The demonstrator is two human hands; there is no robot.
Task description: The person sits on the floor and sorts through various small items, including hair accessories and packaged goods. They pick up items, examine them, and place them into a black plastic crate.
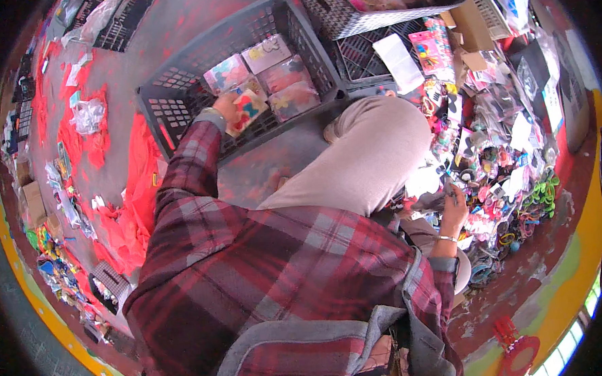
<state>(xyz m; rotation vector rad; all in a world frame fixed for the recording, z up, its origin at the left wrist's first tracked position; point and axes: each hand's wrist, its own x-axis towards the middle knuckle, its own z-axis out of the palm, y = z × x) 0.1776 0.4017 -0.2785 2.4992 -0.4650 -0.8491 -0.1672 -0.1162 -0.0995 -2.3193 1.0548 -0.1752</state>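
Observation:
My left hand reaches into a dark grey plastic crate and closes on the edge of a clear packet with red, yellow and green pieces. Flat packets lie beside it in the crate, among them one with pink and teal pieces, a pale one with yellow shapes and a pinkish one. At the right, my right hand is raised over a heap of small goods. Its fingers pinch something dark grey and limp, whose kind I cannot make out.
A patterned grey basket of pink packets stands at the far right, by a black crate. A white sheet lies near my bent knee. Red plastic sheeting and assorted goods cover floor on the left.

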